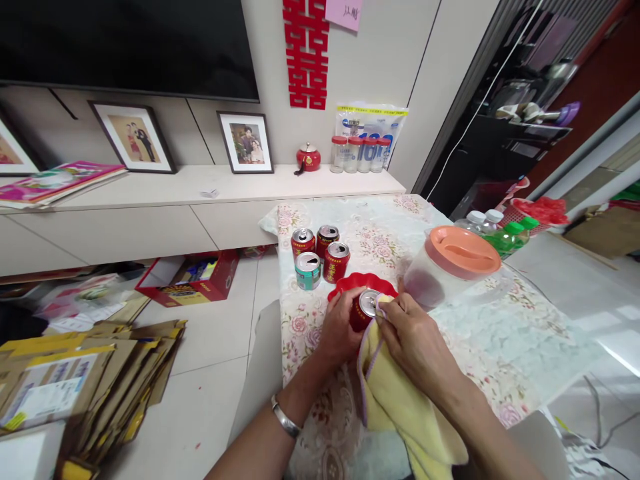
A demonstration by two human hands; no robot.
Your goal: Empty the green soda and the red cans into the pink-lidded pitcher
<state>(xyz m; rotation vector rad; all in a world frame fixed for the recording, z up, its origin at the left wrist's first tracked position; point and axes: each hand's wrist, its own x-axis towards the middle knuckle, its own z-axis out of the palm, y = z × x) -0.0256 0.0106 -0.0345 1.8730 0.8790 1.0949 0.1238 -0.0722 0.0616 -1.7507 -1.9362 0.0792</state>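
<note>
My left hand is wrapped round a red drink can near the front of the table, its silver top facing up. In my right hand is a yellow cloth with a purple edge, pinched against the can's top and hanging down toward my lap. Just behind the can lies a red scalloped dish, partly hidden by my hands. Beyond it to the left stand several cans: a red one in front, a short teal one, and others behind.
A clear container with an orange lid stands to the right, with bottles and a red basket behind it. A flowered cloth covers the table. Flattened cardboard and a red box lie on the floor at left.
</note>
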